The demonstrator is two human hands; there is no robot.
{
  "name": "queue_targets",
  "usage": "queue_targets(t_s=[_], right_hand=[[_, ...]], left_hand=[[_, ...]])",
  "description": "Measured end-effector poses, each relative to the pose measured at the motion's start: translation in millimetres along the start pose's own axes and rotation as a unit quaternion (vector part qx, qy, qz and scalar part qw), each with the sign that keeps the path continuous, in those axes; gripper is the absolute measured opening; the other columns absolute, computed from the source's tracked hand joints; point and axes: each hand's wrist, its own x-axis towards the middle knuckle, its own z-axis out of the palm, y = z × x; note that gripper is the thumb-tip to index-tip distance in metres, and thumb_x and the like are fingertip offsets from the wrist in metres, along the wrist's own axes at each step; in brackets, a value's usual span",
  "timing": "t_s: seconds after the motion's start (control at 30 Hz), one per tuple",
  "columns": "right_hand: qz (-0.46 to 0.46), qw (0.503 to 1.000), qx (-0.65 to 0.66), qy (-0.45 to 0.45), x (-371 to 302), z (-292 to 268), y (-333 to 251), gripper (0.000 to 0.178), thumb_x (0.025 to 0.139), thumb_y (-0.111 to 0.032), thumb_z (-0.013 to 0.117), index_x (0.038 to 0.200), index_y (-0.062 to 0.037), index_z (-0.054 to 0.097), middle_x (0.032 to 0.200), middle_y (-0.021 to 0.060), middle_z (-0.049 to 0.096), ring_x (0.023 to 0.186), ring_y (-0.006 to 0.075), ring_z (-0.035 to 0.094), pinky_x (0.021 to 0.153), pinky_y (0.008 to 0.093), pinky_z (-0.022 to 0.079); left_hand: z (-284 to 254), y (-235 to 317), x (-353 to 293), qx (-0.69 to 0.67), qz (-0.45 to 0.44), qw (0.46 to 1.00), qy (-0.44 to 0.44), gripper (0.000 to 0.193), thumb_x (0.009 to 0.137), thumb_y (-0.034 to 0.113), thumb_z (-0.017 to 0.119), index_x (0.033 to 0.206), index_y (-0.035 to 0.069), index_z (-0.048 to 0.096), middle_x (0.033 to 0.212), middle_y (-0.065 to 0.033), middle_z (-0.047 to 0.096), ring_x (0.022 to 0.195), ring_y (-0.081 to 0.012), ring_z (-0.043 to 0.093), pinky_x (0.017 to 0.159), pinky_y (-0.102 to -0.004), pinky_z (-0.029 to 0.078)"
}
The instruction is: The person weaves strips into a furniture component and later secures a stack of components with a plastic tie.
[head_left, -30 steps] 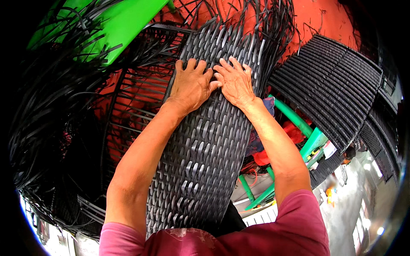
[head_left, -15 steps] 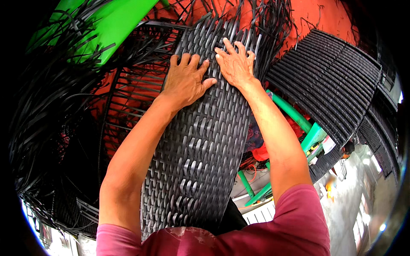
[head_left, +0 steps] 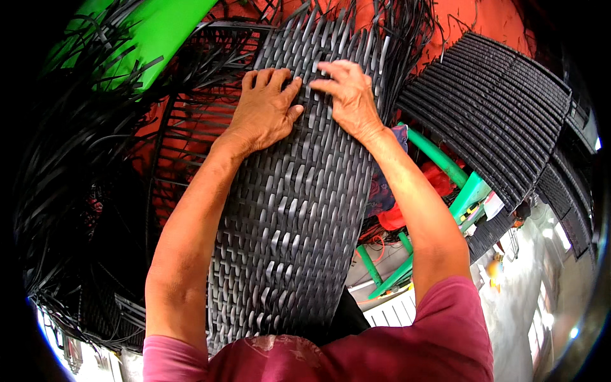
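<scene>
Head view: the black woven panel (head_left: 293, 204) lies beneath the fingers of 2 hands — the left hand (head_left: 264, 111) loosely spread on its left side, clasping nothing; the right hand (head_left: 353, 99) half-curled and blurred, contact unclear. Loose strips (head_left: 414, 44) hang beyond the right fingers — a ribbed black panel (head_left: 484, 114) stands farther right.

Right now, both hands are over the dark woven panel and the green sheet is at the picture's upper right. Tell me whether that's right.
Wrong side: the green sheet is at the upper left, as the head view shows. The left hand and right hand are over the dark woven panel, as you said.
</scene>
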Motion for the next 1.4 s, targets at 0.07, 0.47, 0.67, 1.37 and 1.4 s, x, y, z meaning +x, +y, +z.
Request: queue_targets(t_s=[0.07, 0.47, 0.67, 1.37, 1.4], right_hand=[[-0.011, 0.999, 0.025, -0.023, -8, 4, -3, 0.035, 0.071, 0.002, 0.057, 0.098, -0.0169, 0.07, 0.117, -0.0006, 0.061, 0.114, 0.0228, 0.049, 0.095, 0.04, 0.033], [-0.034, 0.983, -0.111, -0.145, -16, -9, -21, 0.045, 0.077, -0.002, 0.059, 0.119, -0.0177, 0.062, 0.134, -0.003, 0.049, 0.128, 0.0234, 0.038, 0.098, 0.0524, 0.03], [-0.056, 0.96, -0.2, -0.186, -19, -20, -40, 0.044, 0.077, -0.006, 0.06, 0.121, -0.0118, 0.06, 0.135, 0.0, 0.048, 0.123, 0.026, 0.042, 0.094, 0.0515, 0.032], [-0.037, 0.985, -0.079, -0.149, -71, -48, -115, 0.037, 0.078, -0.005, 0.057, 0.116, -0.0074, 0.06, 0.121, 0.0033, 0.053, 0.119, 0.0271, 0.043, 0.093, 0.0576, 0.033], [-0.033, 0.983, -0.092, -0.158, -69, -46, -118, 0.033, 0.079, -0.006, 0.057, 0.112, -0.0065, 0.061, 0.118, 0.0029, 0.054, 0.117, 0.0263, 0.044, 0.091, 0.0555, 0.034]], left_hand=[[1, -2, -1, -0.006, -0.004, 1.0, -0.004, 0.051, 0.084, 0.027, 0.061, 0.128, 0.005, 0.05, 0.127, -0.0129, 0.045, 0.121, -0.03, 0.037, 0.104, -0.0447, 0.025], [5, 2, 0, 0.007, -0.029, 1.0, 0.008, 0.053, 0.081, 0.033, 0.064, 0.127, 0.009, 0.052, 0.128, -0.0098, 0.047, 0.122, -0.029, 0.038, 0.104, -0.0452, 0.027], [9, 2, 1, 0.016, -0.038, 0.999, 0.032, 0.057, 0.078, 0.035, 0.066, 0.129, 0.014, 0.052, 0.127, -0.0084, 0.049, 0.121, -0.0286, 0.04, 0.103, -0.0452, 0.027], [-44, 94, -116, 0.017, -0.074, 0.993, -0.089, 0.049, 0.094, 0.035, 0.044, 0.132, 0.003, 0.046, 0.143, -0.011, 0.038, 0.135, -0.0327, 0.027, 0.111, -0.0508, 0.016], [-46, 94, -113, 0.019, -0.079, 0.992, -0.097, 0.049, 0.094, 0.034, 0.044, 0.132, 0.004, 0.046, 0.143, -0.0104, 0.038, 0.135, -0.0326, 0.027, 0.111, -0.0511, 0.017]])
